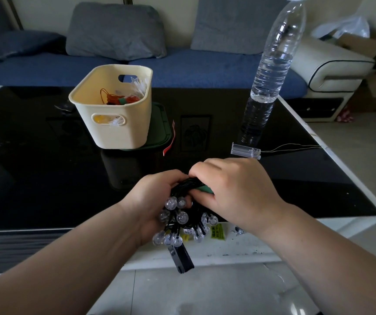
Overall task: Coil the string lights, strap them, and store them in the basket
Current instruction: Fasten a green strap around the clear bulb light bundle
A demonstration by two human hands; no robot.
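Black-wired string lights (182, 214) with clear round bulbs, gathered into a tight coil, bulbs hanging in a cluster. Gripped at the top by the left hand (153, 201), above the near edge of the black glass table (46, 178). Flat green strap (204, 189) against the gathered wires, pinched under the right hand (234, 192). Black rectangular battery box (182, 258) dangling tilted below the bulbs. Cream plastic basket (114, 133) with oval handle cut-outs, upright farther back on the table, to the left, holding an orange-wired coil (112, 98) banded in green and clear star-shaped lights (137, 84).

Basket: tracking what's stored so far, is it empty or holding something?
Partly filled: inside the basket lie an orange coil and clear star-shaped lights.
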